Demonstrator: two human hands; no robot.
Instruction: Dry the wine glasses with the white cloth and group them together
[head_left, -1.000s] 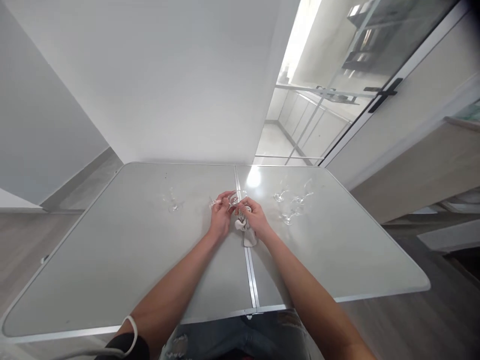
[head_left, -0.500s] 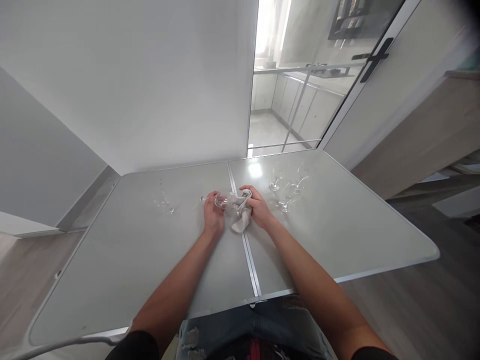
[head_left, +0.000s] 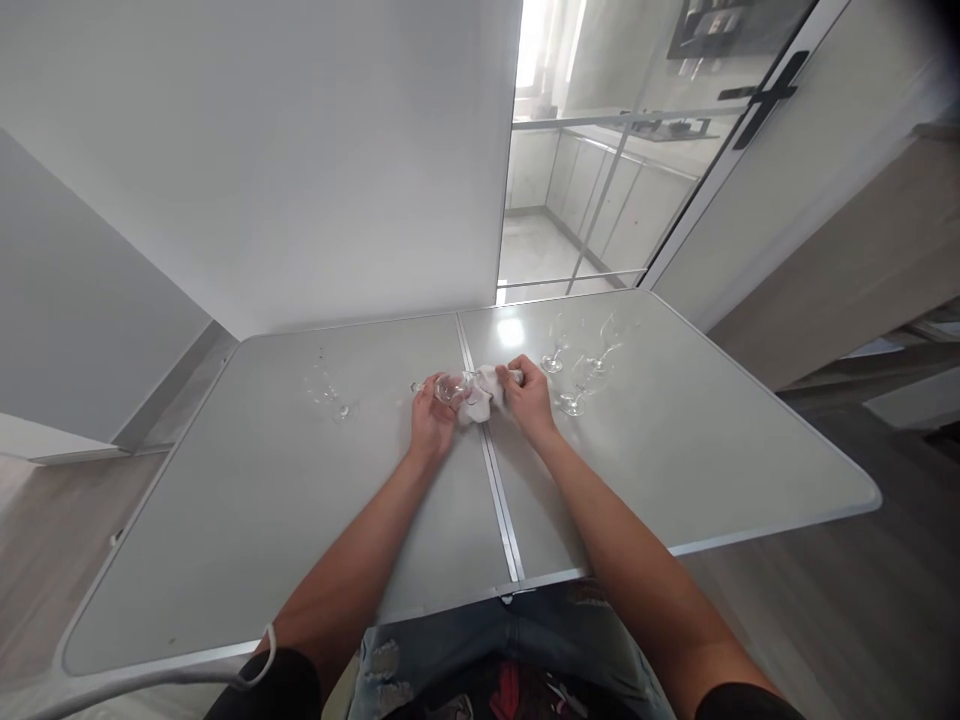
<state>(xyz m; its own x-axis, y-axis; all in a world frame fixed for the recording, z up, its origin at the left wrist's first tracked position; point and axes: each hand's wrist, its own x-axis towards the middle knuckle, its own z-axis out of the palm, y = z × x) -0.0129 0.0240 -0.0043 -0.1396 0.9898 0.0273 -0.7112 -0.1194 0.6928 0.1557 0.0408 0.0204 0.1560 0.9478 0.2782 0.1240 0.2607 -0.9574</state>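
My left hand (head_left: 433, 415) is closed around a clear wine glass (head_left: 450, 389), which lies on its side in the air over the table's middle seam. The glass's stem and foot stick out to the left of the fingers, and its bowl points right. My right hand (head_left: 527, 395) grips a pale cloth (head_left: 480, 395), bunched up against the rim of the bowl. Some of the fingers of my right hand are hidden by the cloth. Whether the cloth reaches inside the bowl I cannot tell.
Several clear stemmed glasses stand at the right, among them a near glass (head_left: 571, 404) and a back glass (head_left: 553, 362). More clear glassware (head_left: 330, 400) is at the left, hard to make out. The grey folding table (head_left: 300, 540) meets a white wall (head_left: 337, 170) behind; a glass door (head_left: 585, 200) is beyond.
My right hand has moved slightly up and right with the cloth, turning its wrist. The cloth's hanging end has drawn up. My left hand keeps the wine glass, slightly shifted right.
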